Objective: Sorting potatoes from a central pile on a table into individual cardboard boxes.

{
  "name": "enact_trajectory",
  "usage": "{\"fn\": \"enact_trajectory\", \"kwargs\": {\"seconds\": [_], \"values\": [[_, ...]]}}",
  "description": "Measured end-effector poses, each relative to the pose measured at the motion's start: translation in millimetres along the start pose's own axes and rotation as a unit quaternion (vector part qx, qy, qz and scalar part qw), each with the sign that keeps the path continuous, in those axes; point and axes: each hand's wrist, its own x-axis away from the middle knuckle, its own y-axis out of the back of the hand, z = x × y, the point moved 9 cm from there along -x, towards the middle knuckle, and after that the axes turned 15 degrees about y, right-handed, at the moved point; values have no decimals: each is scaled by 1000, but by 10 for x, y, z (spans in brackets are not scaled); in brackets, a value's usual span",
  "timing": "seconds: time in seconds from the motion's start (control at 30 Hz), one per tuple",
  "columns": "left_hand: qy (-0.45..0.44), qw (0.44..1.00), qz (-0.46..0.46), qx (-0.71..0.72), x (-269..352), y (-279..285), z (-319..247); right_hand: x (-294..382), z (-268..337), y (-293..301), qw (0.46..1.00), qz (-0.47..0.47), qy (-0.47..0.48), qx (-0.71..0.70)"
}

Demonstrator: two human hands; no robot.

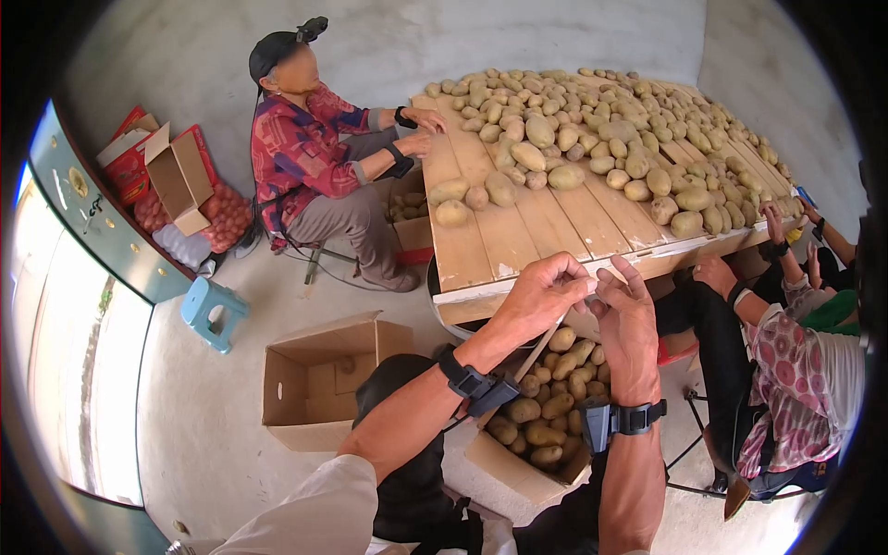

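Note:
My left hand is raised in front of the near edge of the wooden plank table, its thumb and fingers brought together. Whether something small is pinched there cannot be made out. Close beside it, my right hand has its fingers apart, with no object visible in it. The thumbs nearly meet. Below my hands, a cardboard box holds many potatoes. On the table, a large heap of potatoes covers the far and right parts. Several loose potatoes lie at the left.
A person sits at the table's left side. More people sit close on my right. A cardboard box stands on the floor left of me, near a blue plastic stool. Red mesh sacks lie by the door.

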Motion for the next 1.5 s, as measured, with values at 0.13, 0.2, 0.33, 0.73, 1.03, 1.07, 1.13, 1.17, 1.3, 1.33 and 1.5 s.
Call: {"fn": "enact_trajectory", "kwargs": {"seconds": [0.13, 0.2, 0.33, 0.73, 1.03, 1.07, 1.13, 1.17, 1.3, 1.33, 1.5], "values": [[-3, 1000, -6, -1, 7, 16, -24, -10, -33, 22, 1000, -6, -4, -3], [-4, 1000, -4, 7, 9, 16, -46, -26, -40, 43, 1000, -1, -3, -7], [-7, 1000, -8, 4, 6, 6, -100, -52, -11, 34, 1000, 13, -1, -18], [-7, 998, 32, 57, -33, -159, -180, -64, 77, 39, 1000, 15, 7, -17], [40, 997, 45, 37, -60, -368, -72, -136, 145, 120, 999, 3, 4, -36], [57, 997, 50, 30, -31, -407, -40, -158, 183, 146, 1000, -2, 11, -27], [77, 995, 56, 41, -3, -481, -51, -213, 232, 207, 1000, -9, 25, -15], [95, 993, 59, 48, 5, -504, -41, -238, 258, 233, 1000, -13, 26, -10], [88, 985, 86, 124, 40, -531, -137, -256, 539, 162, 993, -4, 91, 76], [90, 982, 84, 144, 71, -527, -190, -252, 651, 142, 982, 3, 123, 140], [65, 968, 93, 224, 120, -353, -267, -199, 969, -10, 927, 17, 202, 316]]}}
